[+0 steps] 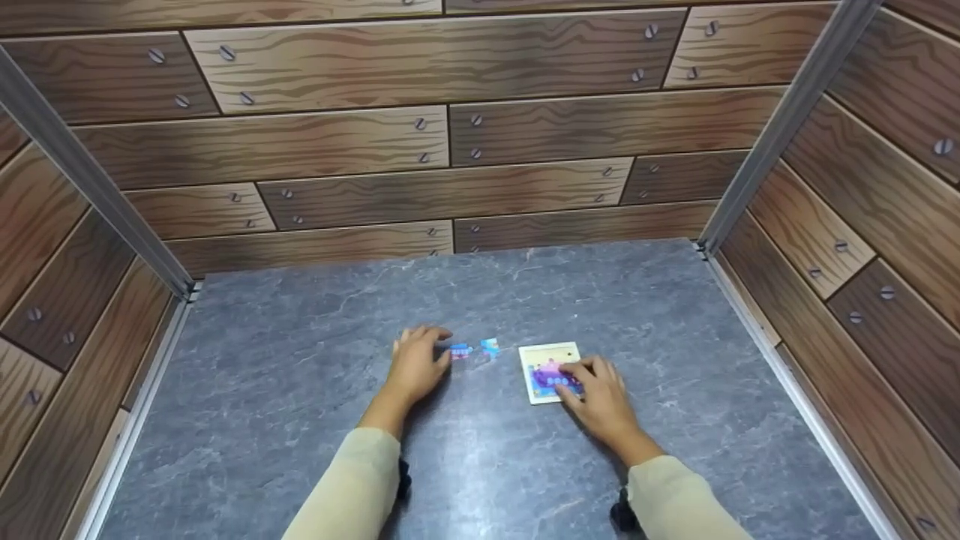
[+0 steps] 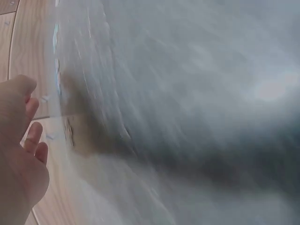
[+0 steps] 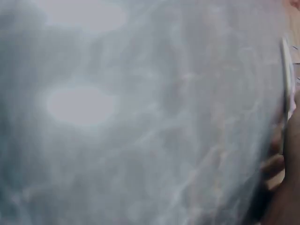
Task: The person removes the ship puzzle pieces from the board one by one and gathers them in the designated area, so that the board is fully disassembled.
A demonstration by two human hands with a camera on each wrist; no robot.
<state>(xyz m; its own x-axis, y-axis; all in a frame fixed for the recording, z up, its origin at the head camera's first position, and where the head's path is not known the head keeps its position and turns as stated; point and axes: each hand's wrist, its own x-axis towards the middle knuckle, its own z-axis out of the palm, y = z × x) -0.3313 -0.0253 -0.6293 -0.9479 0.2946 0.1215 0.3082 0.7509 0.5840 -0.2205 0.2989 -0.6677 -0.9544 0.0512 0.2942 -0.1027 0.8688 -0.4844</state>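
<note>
A small jigsaw puzzle board with a pale border and a pink, purple and blue picture lies flat on the grey table. My right hand is over its right side, thumb and index finger apart and touching the picture; the other fingers cover part of the board. To the left are two loose blue puzzle pieces: a nearer piece and a lighter blue-and-white piece. Beside the nearer piece is my left hand, fingers loosely bent and thumb apart. In the left wrist view, the left hand holds nothing visible.
Marbled grey table surface surrounds the puzzle. Wood-plank-patterned walls stand at the back and both sides, with metal rails along the table's side edges. Both wrist views are blurred.
</note>
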